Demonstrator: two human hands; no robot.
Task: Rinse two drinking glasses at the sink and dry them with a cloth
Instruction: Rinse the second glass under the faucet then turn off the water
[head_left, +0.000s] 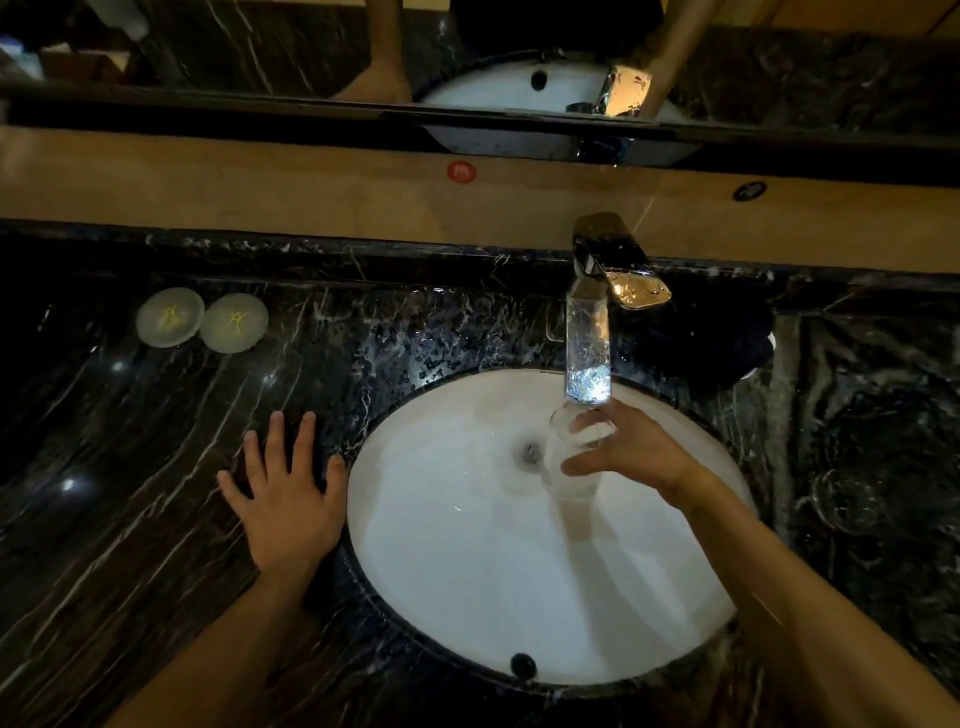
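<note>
My right hand (631, 454) grips a clear drinking glass (569, 486) over the white sink basin (467, 571), with fingers and thumb curled round its upper part. The glass sits right below the chrome faucet (615, 265), and a stream of water (587, 353) falls onto its rim. My left hand (288, 499) rests flat on the black marble counter (156, 467), fingers spread, at the basin's left edge. A faint clear glass shape (852, 499) stands on the counter to the right of the basin.
Two round white lids (202, 322) lie on the counter at the back left. A dark bundle (722, 338), maybe a cloth, sits right of the faucet. The drain (530, 453) is near the glass. A mirror (467, 52) runs above the wooden ledge.
</note>
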